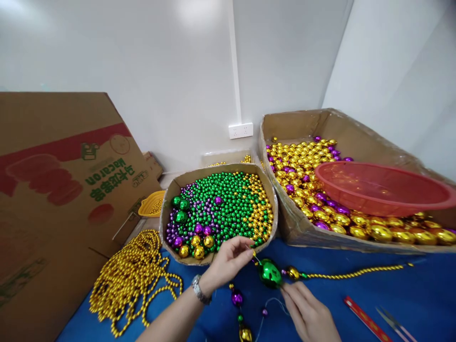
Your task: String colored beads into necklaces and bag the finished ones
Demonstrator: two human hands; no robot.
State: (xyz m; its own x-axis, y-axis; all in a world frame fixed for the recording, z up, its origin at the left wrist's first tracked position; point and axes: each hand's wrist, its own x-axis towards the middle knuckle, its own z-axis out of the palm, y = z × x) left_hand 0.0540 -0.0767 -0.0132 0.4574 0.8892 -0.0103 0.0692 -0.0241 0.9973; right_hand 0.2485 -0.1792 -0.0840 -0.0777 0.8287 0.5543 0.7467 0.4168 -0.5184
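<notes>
The left hand (228,261) is pinching a thin thread (257,257). Between both hands, the big green bead (270,272) is slanting, its long axis pointing from the left fingertips down toward the right hand (309,311), whose fingers are bunching near its lower end; whether they are gripping, I cannot tell.
</notes>
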